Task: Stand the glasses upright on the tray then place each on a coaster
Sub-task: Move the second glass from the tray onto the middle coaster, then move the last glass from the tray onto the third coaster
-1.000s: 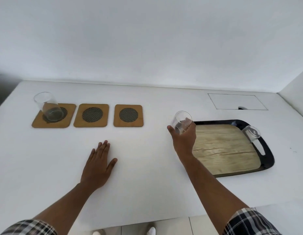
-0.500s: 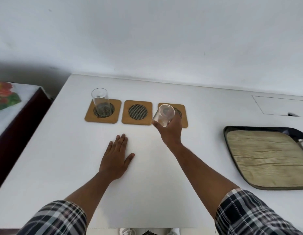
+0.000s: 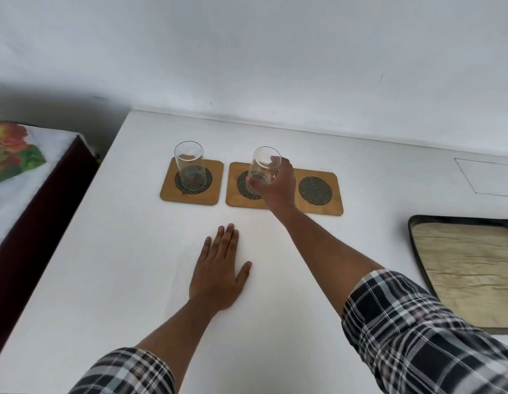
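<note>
Three wooden coasters with dark mesh centres lie in a row on the white table. A clear glass (image 3: 190, 166) stands upright on the left coaster (image 3: 191, 182). My right hand (image 3: 278, 183) grips a second clear glass (image 3: 262, 170) upright over the middle coaster (image 3: 244, 184); I cannot tell if its base touches. The right coaster (image 3: 318, 191) is bare. My left hand (image 3: 220, 268) lies flat on the table, palm down, in front of the coasters. The black tray (image 3: 415, 231) with a wood-look base sits at the right edge, partly cut off.
A dark-edged piece of furniture with a white, flower-patterned cloth (image 3: 13, 166) stands left of the table. A white wall runs along the table's back. A thin rectangular outline (image 3: 486, 177) marks the tabletop at back right.
My right hand has carried the glass from the tray leftward, past the right coaster, to the middle coaster. The view has swung left, cutting off the tray's right part. My left hand stayed flat.
</note>
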`<state>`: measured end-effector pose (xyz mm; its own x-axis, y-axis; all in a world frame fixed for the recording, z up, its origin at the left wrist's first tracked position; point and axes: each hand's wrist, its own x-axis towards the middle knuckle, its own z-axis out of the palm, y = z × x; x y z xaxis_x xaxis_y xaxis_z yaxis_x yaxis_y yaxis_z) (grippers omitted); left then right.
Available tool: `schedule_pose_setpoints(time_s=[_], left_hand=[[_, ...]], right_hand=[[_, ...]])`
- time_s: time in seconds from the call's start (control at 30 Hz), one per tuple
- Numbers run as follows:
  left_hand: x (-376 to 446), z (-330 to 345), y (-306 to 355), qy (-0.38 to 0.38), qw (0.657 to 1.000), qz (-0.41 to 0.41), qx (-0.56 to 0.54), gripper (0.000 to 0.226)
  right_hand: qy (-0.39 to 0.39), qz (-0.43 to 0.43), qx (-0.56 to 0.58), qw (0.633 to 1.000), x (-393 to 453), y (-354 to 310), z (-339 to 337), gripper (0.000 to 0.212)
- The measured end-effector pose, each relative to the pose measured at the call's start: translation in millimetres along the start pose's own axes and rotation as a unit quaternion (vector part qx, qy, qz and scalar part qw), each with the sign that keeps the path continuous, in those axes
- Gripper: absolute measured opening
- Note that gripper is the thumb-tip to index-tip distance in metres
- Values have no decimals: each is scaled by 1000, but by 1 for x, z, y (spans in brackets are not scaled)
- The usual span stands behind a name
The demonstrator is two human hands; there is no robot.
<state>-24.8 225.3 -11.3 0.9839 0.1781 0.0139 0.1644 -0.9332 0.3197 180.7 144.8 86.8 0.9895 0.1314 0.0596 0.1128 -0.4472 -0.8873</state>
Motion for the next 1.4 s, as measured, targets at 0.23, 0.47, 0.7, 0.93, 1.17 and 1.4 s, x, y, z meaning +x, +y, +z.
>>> schedule_pose_setpoints(time_s=[0.23,0.47,0.7,0.93,1.17,1.4], left_hand=[[1,1,0,-4,1000,-3,-3,78],[1,1,0,-8,1000,-7,-4,78],[2,0,0,-11,1000,-8,-2,78],[1,-2,-1,-13,1000,-3,-4,78],[-2,-10,0,-15,1000,6,9,78],[1,-9,64,2,999,35,-13,79]], right_hand=[[-7,4,-18,1000,13,3,11,79],[-11,7,-24,1000,14,8,18,78],[-17,11,-28,999,14,9,19,83],[-27,19,-1,999,0,14,0,108],[11,2,11,1000,-40,44,-63,84],[50,30,65,996,-72,93,-159,75]])
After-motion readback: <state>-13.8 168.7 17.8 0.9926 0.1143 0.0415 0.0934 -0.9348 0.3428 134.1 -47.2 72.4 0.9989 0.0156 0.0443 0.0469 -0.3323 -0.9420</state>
